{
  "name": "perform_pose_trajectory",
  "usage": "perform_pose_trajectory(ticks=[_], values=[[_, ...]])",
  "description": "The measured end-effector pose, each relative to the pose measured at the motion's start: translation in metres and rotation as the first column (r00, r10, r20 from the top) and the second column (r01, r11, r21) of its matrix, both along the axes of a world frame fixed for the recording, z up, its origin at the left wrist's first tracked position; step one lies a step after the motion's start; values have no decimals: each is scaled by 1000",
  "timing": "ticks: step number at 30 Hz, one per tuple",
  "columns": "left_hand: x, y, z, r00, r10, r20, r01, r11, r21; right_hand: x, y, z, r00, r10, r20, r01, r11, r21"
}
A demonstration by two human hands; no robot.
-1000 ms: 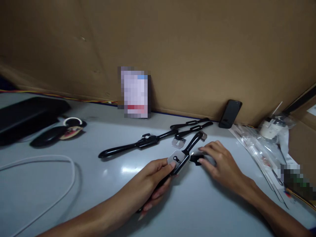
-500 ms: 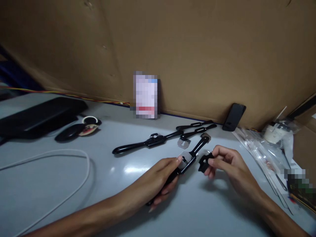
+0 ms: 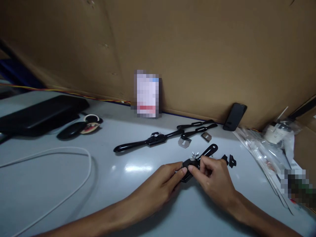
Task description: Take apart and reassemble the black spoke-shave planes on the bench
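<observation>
A black two-handled hand tool (image 3: 206,153) lies slanted on the grey table, a silver wing nut (image 3: 195,154) on its middle. My left hand (image 3: 161,186) grips its near handle, thumb and forefinger pinched at the tool's centre. My right hand (image 3: 213,177) is closed on the same centre part from the right, fingers pinched on a small black piece there. Two small black parts (image 3: 229,160) lie just right of my right hand. A second, whole black tool (image 3: 148,142) lies further back, and two thin black bars (image 3: 197,127) beyond it.
Two small metal plates (image 3: 184,142) lie between the tools. A phone (image 3: 234,117) leans on the cardboard wall (image 3: 197,49). Plastic bags (image 3: 261,148) lie at right, a white cable (image 3: 61,151) at left, a black mouse (image 3: 70,130) and a dark flat case (image 3: 41,113) at far left.
My right hand brought the small black piece from the right onto the tool's middle. The metal blade under my left thumb is no longer visible. Two small black parts now lie at right.
</observation>
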State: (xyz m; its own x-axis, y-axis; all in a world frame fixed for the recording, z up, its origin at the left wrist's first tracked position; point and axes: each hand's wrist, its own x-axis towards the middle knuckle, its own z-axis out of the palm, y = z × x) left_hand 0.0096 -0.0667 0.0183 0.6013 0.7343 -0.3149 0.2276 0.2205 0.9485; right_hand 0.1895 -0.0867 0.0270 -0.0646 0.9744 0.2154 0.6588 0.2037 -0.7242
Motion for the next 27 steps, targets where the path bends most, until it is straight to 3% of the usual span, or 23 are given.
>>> perform_pose_trajectory(ticks=[3, 7, 10, 12, 27], values=[[0, -1, -1, 1000, 15, -3, -15, 999, -30, 7, 0, -2, 998, 40, 54, -50, 981, 186], [-2, 1, 0, 1000, 4, -3, -4, 997, -71, 20, 1, -2, 976, 147, 163, -202, 891, 407], [-4, 3, 0, 1000, -17, 9, 18, 996, -87, 27, 1, -3, 910, 279, 307, -379, 859, 343], [-4, 4, 1, 1000, -28, 7, 28, 994, -101, 30, 2, -5, 875, 321, 362, -432, 854, 290], [-6, 1, 5, 997, -62, -44, 56, 991, -122, 37, 6, -13, 861, 340, 377, -467, 823, 324]])
